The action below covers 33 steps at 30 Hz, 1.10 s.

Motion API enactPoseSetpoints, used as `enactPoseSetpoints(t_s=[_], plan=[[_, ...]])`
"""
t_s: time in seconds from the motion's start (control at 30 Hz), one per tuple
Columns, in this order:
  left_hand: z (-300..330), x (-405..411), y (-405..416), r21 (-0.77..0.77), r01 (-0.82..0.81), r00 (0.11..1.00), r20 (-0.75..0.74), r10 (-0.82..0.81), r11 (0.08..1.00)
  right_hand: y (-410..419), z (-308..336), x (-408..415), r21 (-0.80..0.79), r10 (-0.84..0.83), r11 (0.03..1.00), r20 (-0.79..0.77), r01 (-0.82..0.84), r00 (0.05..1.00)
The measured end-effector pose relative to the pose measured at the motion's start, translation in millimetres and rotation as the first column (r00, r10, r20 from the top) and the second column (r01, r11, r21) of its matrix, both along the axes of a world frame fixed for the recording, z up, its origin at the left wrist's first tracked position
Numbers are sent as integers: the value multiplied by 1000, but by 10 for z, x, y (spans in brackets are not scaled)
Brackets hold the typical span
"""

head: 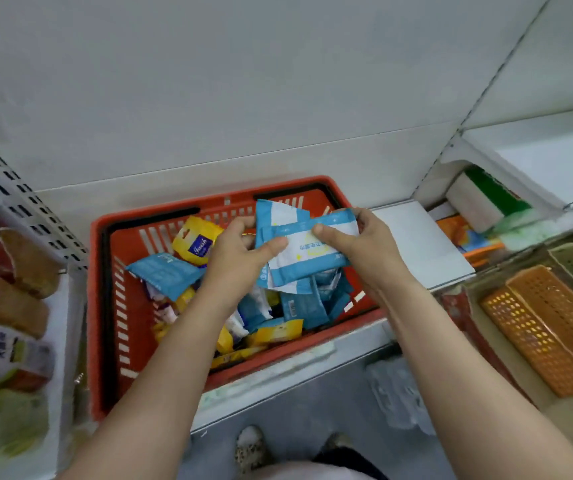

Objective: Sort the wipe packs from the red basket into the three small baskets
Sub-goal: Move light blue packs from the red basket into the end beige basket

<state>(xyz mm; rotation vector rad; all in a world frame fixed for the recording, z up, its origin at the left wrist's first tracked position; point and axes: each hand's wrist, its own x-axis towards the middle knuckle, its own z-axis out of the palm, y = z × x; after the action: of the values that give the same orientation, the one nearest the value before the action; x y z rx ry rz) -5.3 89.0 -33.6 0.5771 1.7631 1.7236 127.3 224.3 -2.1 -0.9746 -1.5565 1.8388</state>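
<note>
- Up close, both thumbs press onto a flat stack of blue-and-white wipe packs [304,247], glossy soft film; the left hand [243,249] pinches its left end, the right hand [361,242] curls round its right end.
- That stack hangs above the red basket [105,306], a slotted rigid plastic tub sitting on a pale shelf.
- Below lie more crinkled packs: a blue pack [167,275] and a yellow pack [195,244].
- Off right sit small orange baskets [548,337], perforated plastic.

red basket [111,306]: slotted plastic | wipe packs [307,251]: glossy film | shelf [416,244]: smooth
</note>
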Motion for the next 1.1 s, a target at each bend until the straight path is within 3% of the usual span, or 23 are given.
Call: enactPoseSetpoints(t_s=[0.1,0.17,0.27,0.43,0.63,0.77,0.87,1.1], plan=[[65,332,142,56,-120,992,47,117,991,-39,32,347,-302,-89,953,-214,21,973],[87,600,268,89,-147,989,31,144,985,-82,-8,610,-374,-72,927,-266,-34,961],[103,1113,503,132,-65,998,24,62,989,-12,-46,1090,-351,-133,936,-264,33,955],[63,2224,904,163,55,996,62,-65,985,439,10,2524,-307,-388,899,-235,311,891],[-88,3953,1433,141,215,968,99,-230,966,651,-76,4636,-179,-476,871,-75,457,876],[-198,4992,1765,106,352,923,124,-364,930,748,-125,5747,-175,-466,871,1,459,885],[-240,5501,1984,69,411,897,145,-417,909,910,-176,6300,-152,-465,869,72,470,882],[-359,6212,2869,-16,443,882,188,-433,896,1678,-445,7084,-143,-606,780,70,610,792]])
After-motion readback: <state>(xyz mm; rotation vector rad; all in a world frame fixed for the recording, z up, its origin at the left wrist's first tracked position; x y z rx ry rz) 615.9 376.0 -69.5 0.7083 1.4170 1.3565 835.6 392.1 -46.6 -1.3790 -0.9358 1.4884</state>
